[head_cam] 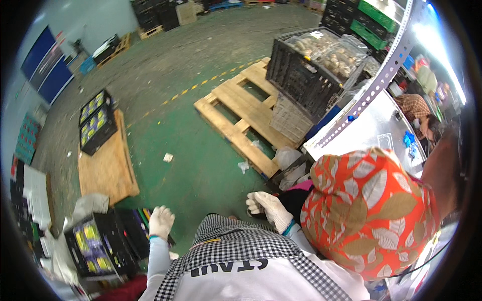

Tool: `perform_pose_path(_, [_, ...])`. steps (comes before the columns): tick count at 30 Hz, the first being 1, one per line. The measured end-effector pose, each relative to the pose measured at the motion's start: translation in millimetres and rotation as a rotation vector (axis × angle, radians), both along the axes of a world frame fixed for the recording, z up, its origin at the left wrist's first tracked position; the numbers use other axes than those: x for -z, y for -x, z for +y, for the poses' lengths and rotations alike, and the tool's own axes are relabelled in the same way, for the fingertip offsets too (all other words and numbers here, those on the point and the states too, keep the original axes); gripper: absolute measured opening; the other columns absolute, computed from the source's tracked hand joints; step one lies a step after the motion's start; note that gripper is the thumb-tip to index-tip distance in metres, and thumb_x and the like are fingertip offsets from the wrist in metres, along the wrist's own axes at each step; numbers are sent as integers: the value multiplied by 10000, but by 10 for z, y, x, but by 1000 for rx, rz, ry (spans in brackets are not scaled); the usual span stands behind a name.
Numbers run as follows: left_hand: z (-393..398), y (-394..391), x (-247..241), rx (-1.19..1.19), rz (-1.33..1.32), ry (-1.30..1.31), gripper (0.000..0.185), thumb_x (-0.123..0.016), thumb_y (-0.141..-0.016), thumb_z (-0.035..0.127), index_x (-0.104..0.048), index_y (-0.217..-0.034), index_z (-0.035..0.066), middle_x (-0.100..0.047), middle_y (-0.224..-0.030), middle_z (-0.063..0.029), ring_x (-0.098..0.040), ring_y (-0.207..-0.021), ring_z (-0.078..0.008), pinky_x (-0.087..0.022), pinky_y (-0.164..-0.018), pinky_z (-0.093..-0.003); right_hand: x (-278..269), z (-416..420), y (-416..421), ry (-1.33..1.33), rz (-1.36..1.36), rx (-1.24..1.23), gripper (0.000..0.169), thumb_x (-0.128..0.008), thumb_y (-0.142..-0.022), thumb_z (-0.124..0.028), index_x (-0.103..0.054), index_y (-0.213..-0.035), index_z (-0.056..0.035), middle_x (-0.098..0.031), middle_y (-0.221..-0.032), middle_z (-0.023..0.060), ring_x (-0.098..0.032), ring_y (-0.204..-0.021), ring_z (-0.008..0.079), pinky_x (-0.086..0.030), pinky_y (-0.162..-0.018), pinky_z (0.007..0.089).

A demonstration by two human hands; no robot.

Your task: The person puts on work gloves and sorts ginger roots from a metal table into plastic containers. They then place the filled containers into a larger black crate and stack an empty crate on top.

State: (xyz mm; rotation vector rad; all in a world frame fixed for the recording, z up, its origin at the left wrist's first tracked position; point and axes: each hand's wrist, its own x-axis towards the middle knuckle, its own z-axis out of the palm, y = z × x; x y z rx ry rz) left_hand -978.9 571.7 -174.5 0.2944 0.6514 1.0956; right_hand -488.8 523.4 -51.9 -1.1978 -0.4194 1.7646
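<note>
My left hand [161, 222], in a white knitted glove, hangs beside a black plastic crate [130, 229] at the lower left; whether it touches the crate I cannot tell. Next to that crate, another black crate holds yellow and purple packs [90, 244]. My right hand [268, 209], gloved alike, is in front of my checked apron [241, 240] with its fingers partly curled, and nothing shows in it. Close to its right is a person in a red leaf-patterned head cover [361, 210].
A wooden pallet [241, 113] lies ahead, with a black crate [305, 79] of mushroom packs at its right side. Two filled crates [98, 129] stand on a wooden board [105, 169] at left. A metal table [365, 131] and other people are at right.
</note>
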Motion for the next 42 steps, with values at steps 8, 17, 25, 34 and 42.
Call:
perform_pose_path(8, [2565, 364, -4, 155, 5, 180, 436, -420, -1081, 444, -528, -1329, 102, -530, -1321, -63, -479, -1245, -185, -338, -1091, -381, -25, 1123, -186, -10, -128, 476, 340, -587, -1053, -328, -667, -1155, -13, -719, -985, 64, -652, -790, 133, -548, -731, 280])
perform_pose_path(17, [5784, -3004, -1264, 449, 678, -149, 433, -621, -1009, 390, -629, -1266, 42, -682, -1078, -81, -628, -983, -234, -489, -946, -432, -1047, 2089, -804, 45, -360, 979, 420, -630, -1021, -366, -679, -1218, 3, -750, -1032, 114, -692, -816, 182, -567, -797, 311])
perform_pose_path(25, [5961, -6041, -2693, 684, 380, -812, 179, -600, -1041, 156, -700, -1118, 30, -724, -998, -51, -678, -902, -112, -549, -820, -267, -1670, 2767, -1881, -266, -664, 1138, 477, -558, -1058, -367, -632, -1251, 63, -729, -1035, 162, -706, -884, 235, -590, -819, 386])
perform_pose_path(34, [6308, -7409, -3518, 719, 1500, -1742, 449, -550, -966, 447, -642, -1229, 95, -685, -1152, -210, -654, -1073, -410, -515, -924, -497, -2236, 4035, -3339, 137, -563, 831, 616, -555, -1034, -480, -552, -1402, 14, -663, -1300, 147, -628, -1173, 214, -528, -978, 351])
perform_pose_path(42, [5914, -7481, -3571, 920, 1742, -1767, 647, -650, -907, 433, -485, -1397, 46, -595, -1207, -220, -618, -1093, -406, -532, -898, -519, -1814, 4489, -3487, 37, -1409, -60, 672, -666, -944, -147, -394, -1547, -264, -418, -1465, 272, -594, -1244, 415, -523, -1026, 408])
